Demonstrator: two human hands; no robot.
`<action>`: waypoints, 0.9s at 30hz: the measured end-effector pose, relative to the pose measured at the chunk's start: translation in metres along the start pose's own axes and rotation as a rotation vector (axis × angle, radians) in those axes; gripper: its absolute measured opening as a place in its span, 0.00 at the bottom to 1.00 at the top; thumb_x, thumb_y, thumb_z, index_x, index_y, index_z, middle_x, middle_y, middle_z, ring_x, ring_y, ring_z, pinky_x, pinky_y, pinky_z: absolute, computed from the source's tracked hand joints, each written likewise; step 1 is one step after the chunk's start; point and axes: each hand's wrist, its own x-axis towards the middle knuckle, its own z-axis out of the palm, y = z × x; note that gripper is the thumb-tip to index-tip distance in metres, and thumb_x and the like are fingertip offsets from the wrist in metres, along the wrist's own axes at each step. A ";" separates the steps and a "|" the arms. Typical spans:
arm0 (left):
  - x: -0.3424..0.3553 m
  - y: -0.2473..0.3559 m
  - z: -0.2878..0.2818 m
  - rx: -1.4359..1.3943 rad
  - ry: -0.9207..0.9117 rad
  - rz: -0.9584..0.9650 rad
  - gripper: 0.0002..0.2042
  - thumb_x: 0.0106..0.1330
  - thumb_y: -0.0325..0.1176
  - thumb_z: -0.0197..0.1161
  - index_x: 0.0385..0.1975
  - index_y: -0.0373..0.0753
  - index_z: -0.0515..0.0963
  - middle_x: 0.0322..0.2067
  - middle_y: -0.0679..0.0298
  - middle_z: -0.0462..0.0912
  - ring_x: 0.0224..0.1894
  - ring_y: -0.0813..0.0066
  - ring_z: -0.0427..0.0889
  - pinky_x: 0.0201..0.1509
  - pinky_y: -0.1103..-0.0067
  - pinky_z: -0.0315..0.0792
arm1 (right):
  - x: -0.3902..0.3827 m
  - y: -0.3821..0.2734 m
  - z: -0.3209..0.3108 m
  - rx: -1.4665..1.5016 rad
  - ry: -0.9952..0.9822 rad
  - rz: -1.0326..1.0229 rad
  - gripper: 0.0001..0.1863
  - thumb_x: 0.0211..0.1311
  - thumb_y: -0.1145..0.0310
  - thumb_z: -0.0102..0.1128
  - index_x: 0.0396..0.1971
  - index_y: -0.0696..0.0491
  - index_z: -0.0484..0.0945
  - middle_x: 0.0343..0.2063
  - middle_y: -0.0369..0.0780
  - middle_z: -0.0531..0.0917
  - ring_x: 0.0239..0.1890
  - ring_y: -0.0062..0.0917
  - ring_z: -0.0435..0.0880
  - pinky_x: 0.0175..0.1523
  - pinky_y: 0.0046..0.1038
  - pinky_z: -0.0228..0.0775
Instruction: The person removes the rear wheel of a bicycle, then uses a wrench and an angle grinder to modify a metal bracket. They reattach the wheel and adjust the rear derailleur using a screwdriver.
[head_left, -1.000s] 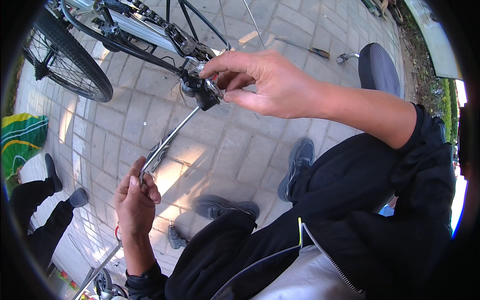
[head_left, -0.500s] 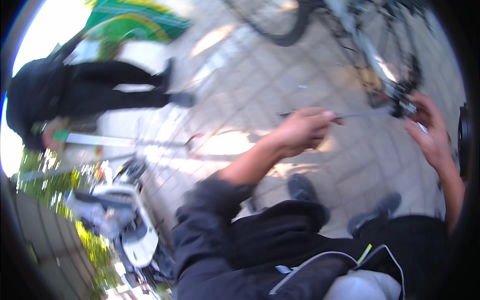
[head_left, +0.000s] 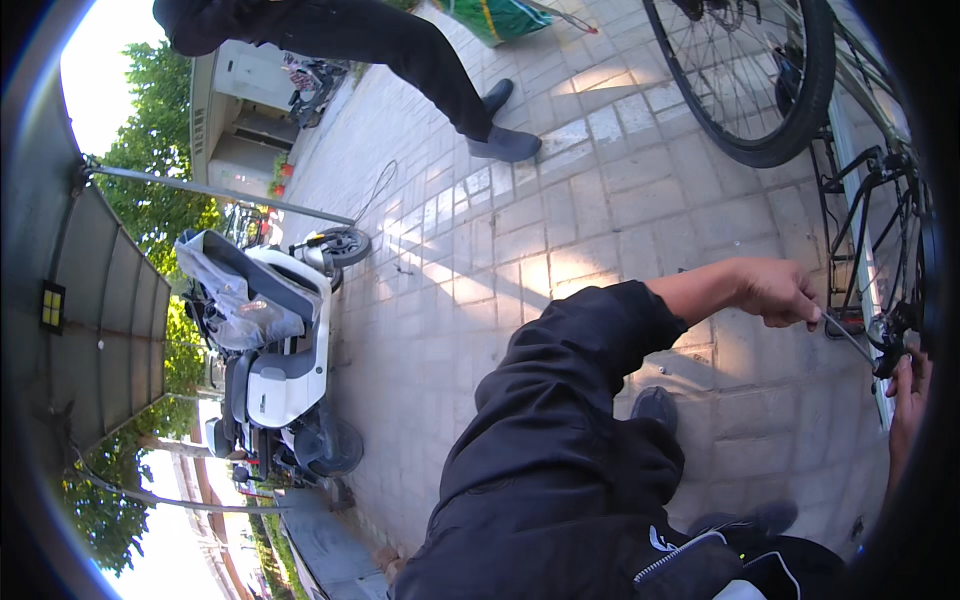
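Observation:
My left hand (head_left: 778, 292) is closed around a long, thin metal-shafted tool (head_left: 848, 337); its handle is hidden in my fist. The shaft slants down to the right, its tip at a small black bicycle part (head_left: 888, 345) near the right rim. Against that same part, from below, press the fingertips of my right hand (head_left: 908, 408), partly cut off by the picture's dark edge. The part sits beside a pale frame tube (head_left: 862, 225), with black rack-like bars around it.
A spoked bicycle wheel (head_left: 745, 80) rises at the upper right. A person in dark trousers (head_left: 425, 70) stands on the paving (head_left: 600, 200), near a green bag (head_left: 495, 18). At left are a white scooter (head_left: 285, 385), a metal pole (head_left: 230, 190) and a grey canopy (head_left: 110, 310).
The view has swung left, so my hands and the bicycle sit farther right. The other person has moved from the left to the upper middle. My left hand still holds the tool at the part.

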 end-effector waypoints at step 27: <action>-0.028 0.026 0.038 1.490 0.409 0.648 0.08 0.65 0.38 0.62 0.31 0.41 0.75 0.21 0.61 0.77 0.26 0.56 0.79 0.28 0.65 0.72 | 0.000 -0.083 -0.002 0.345 -0.020 0.027 0.06 0.65 0.77 0.57 0.39 0.63 0.73 0.26 0.38 0.79 0.24 0.16 0.77 0.28 0.21 0.72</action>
